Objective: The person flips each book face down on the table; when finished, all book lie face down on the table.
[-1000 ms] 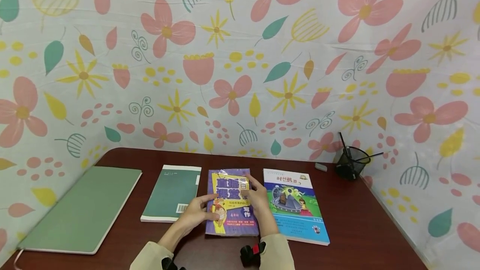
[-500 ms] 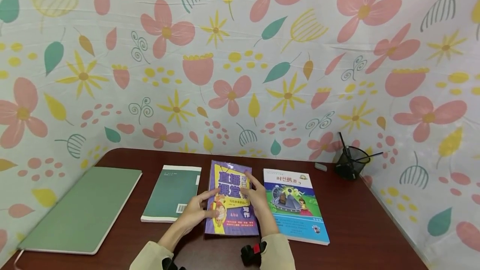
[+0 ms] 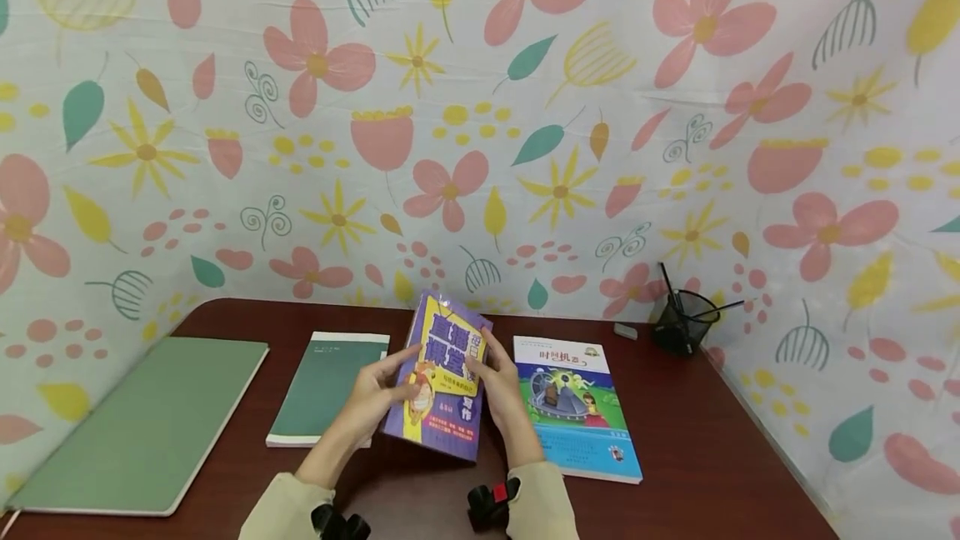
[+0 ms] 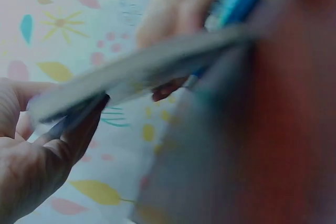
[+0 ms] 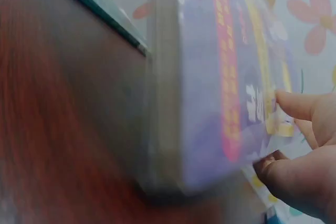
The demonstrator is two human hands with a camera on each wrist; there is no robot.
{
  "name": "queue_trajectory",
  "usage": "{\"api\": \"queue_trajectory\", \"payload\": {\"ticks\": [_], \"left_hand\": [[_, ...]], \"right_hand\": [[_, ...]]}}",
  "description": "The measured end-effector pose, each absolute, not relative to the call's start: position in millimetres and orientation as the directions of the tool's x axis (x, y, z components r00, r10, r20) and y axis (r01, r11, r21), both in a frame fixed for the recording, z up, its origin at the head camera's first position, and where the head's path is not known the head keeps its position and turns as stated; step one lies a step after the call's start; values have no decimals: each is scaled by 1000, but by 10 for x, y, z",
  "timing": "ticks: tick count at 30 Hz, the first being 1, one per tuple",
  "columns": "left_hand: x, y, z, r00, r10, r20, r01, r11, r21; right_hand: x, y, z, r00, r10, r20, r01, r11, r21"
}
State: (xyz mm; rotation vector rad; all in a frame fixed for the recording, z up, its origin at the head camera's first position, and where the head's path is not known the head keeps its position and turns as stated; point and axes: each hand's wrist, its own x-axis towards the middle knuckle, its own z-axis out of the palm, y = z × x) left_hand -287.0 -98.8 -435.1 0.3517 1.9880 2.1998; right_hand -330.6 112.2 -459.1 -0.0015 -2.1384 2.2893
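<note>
Now purple book (image 3: 444, 394) tilts more, apparently lifted | left fingers (image 3: 393, 359), right fingers (image 3: 496, 350) grip it

The person's left forearm (image 3: 328, 447) and right forearm (image 3: 522, 433) slant up and inward out of pale sleeves (image 3: 281, 511). The left hand (image 3: 369, 398) grips, thumb (image 3: 405, 392) and index finger (image 3: 401, 356) spread apart, pointing rightward; the right hand (image 3: 500, 382) grips too, its index finger angled upward, its thumb toward the left hand
</note>
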Motion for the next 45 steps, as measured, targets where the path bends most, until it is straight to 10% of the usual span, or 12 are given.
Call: {"api": "queue_trajectory", "payload": {"ticks": [45], "left_hand": [[-2833, -662, -3980, -965, -8, 261, 261, -89, 961]], "right_hand": [[-3080, 942, -4006, -959, 69, 273, -260, 157, -953]]}}
